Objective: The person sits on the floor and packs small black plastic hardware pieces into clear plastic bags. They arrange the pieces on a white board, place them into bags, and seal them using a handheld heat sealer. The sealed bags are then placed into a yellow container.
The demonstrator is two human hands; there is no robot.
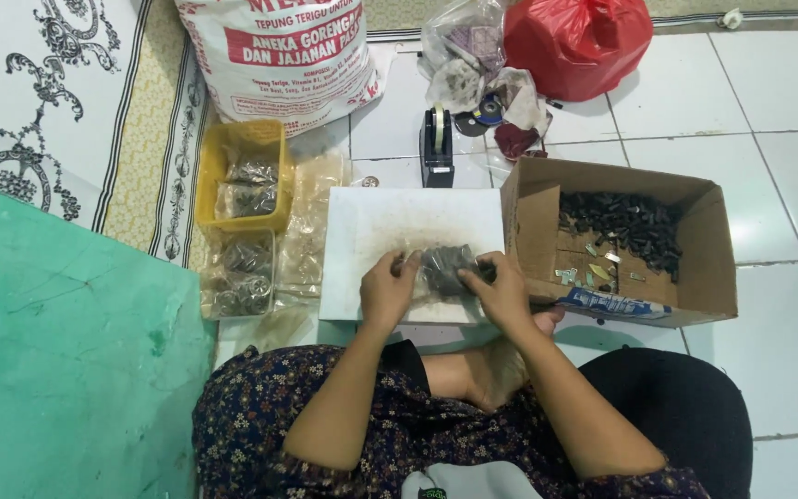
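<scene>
Left hand (388,288) and right hand (501,291) close together, fingers curled inward.

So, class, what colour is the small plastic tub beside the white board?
Yellow: the small plastic tub shows best in the head view.

White tiled floor (768,166) carries: white board (371,231) at centre, open cardboard box (708,268) to the right, yellow tray (210,185) centre left, tape dispenser (436,152), red bag (579,42) and printed sack (279,60) along the top.

A white sack (284,60) with red print stands top centre, a red bag (576,42) beside it, and an open cardboard box (695,277) at right.
</scene>
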